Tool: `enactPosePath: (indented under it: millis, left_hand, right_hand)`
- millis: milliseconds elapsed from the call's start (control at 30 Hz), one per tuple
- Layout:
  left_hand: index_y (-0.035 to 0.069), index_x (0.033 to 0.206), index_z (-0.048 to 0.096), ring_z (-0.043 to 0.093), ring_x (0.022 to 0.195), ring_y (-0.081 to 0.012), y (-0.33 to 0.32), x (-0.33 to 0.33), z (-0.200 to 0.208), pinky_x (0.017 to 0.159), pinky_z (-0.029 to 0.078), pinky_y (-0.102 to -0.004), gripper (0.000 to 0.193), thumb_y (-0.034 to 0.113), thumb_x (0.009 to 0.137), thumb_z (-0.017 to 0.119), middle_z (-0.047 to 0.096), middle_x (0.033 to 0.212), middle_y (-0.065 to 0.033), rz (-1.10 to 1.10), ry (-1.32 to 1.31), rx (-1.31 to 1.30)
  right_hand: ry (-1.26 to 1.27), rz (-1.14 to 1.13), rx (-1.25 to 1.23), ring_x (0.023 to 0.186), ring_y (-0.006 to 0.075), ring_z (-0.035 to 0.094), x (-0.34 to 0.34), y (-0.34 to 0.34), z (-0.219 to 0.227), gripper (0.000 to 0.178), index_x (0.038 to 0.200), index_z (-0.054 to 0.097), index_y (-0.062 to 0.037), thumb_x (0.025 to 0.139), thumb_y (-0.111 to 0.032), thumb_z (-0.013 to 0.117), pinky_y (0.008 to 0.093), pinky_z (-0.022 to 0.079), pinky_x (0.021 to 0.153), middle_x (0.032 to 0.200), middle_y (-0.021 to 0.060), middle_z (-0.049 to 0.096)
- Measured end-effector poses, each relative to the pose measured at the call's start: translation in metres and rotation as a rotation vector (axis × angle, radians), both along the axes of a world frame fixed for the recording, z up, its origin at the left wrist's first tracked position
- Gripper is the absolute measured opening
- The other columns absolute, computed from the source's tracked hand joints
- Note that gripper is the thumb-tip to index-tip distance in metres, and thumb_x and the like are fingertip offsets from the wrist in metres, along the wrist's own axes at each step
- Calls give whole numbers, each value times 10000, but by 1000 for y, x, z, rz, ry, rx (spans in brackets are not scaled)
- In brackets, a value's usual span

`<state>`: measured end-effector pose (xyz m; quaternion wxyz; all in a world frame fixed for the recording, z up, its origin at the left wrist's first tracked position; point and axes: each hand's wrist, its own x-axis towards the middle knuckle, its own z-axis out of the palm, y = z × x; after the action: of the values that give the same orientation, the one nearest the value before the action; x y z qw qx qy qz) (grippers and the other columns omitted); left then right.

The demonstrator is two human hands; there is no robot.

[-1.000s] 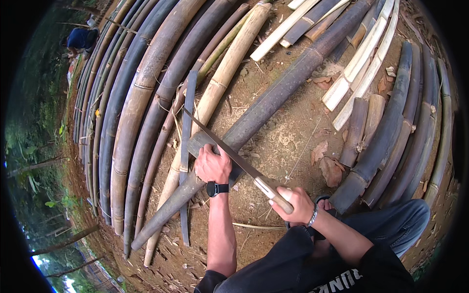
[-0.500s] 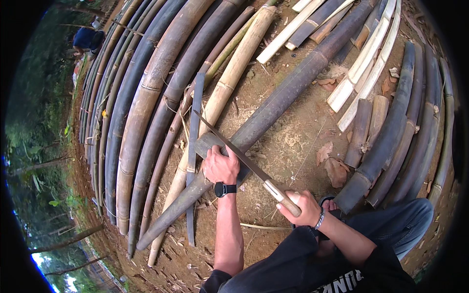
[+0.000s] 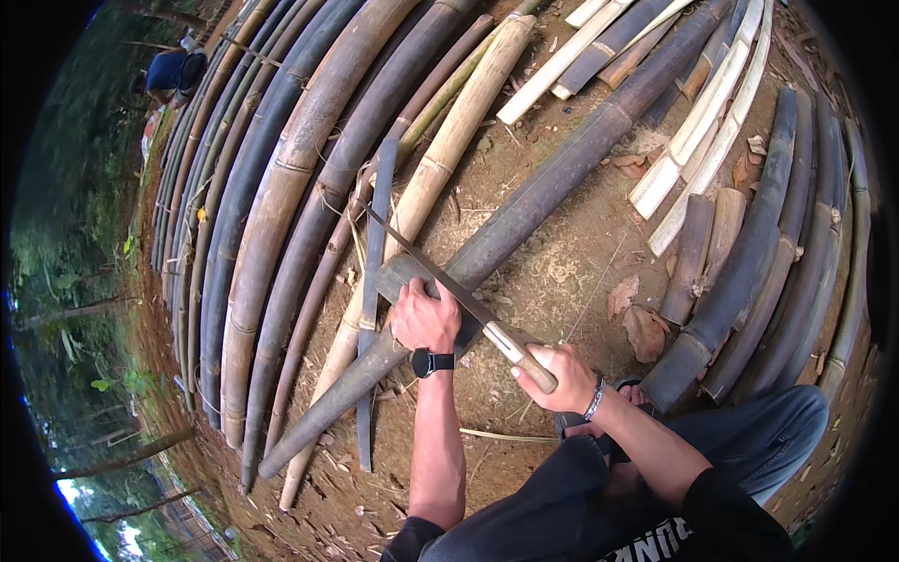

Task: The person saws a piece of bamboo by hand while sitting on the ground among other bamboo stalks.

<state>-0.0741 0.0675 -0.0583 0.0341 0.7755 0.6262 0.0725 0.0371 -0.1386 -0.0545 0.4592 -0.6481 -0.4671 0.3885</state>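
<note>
A long dark bamboo pole point(image 3: 534, 201) runs diagonally from the far right to the near left. My left hand point(image 3: 426, 317) is closed over it, pressing it down, with a black watch on the wrist. A short dark piece of bamboo point(image 3: 398, 274) crosses the pole at that hand; whether it lies over or under is hidden. My right hand point(image 3: 559, 377) grips the wooden handle of a hand saw point(image 3: 440, 273). Its long blade crosses the pole right beside my left thumb, tip pointing to the far left.
Many bamboo poles point(image 3: 290, 169) lie side by side at left. A pale pole point(image 3: 435, 169) and a thin dark strip point(image 3: 379, 201) pass under the held pole. Split lengths point(image 3: 688, 159) and shorter dark poles point(image 3: 749, 253) lie at right. Another person point(image 3: 173, 72) bends at far left.
My right hand has pushed the saw forward, toward the far left, so its handle is nearer the pole. My left hand stays in place on the pole.
</note>
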Motion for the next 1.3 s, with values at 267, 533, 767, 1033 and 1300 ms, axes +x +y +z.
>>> enactPosePath:
  millis: [267,533,767,1033,1300]
  left_hand:
    - [46,976,729,684,893,-401,1,4,-5,819,516,-505,472,480,918,551,717,971,-187,-4,21,-3]
    - [48,971,729,686,896,-399,3,2,-1,820,519,-497,460,469,920,552,720,975,-184,19,32,7]
    - [40,955,728,686,878,-404,-1,-3,0,807,526,-496,452,458,916,560,718,959,-190,-2,39,44]
    - [53,961,740,690,895,-397,2,0,-2,807,526,-497,471,485,913,560,722,970,-176,24,27,15]
    - [51,950,745,690,891,-394,4,0,-4,811,529,-493,468,476,917,552,728,986,-171,40,27,-4]
  right_hand:
    - [-29,-6,9,626,393,676,2,-9,-2,204,854,633,-29,861,-209,729,459,536,543,720,206,664]
    - [35,-21,80,585,385,659,1,-21,-3,197,852,637,-26,874,-205,715,447,530,528,656,184,643]
    - [28,-19,82,579,372,671,-1,-6,5,185,886,664,-27,869,-202,722,431,547,538,645,178,654]
    - [-12,-4,43,562,386,651,3,5,7,185,836,628,-35,863,-195,718,448,537,535,584,166,608]
    - [26,2,9,590,394,663,4,7,6,225,867,647,-6,853,-213,734,430,543,544,612,179,627]
